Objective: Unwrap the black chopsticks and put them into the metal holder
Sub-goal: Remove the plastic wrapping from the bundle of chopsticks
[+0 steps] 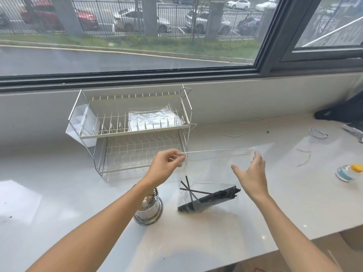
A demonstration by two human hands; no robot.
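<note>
A clear plastic bag hangs above the counter, stretched wide between my two hands. My left hand pinches its top left corner. At the bag's top right corner, my right hand has fingers on the edge and the palm spread. A bundle of black chopsticks lies at the bottom of the bag, a few sticking out crosswise. The perforated metal holder stands upright on the counter under my left forearm, to the left of the chopsticks.
A two-tier wire dish rack stands behind the hands, with a plastic sheet on its top shelf. A small bottle with a yellow cap, loose cables and a dark cloth lie at right. The counter edge runs front right.
</note>
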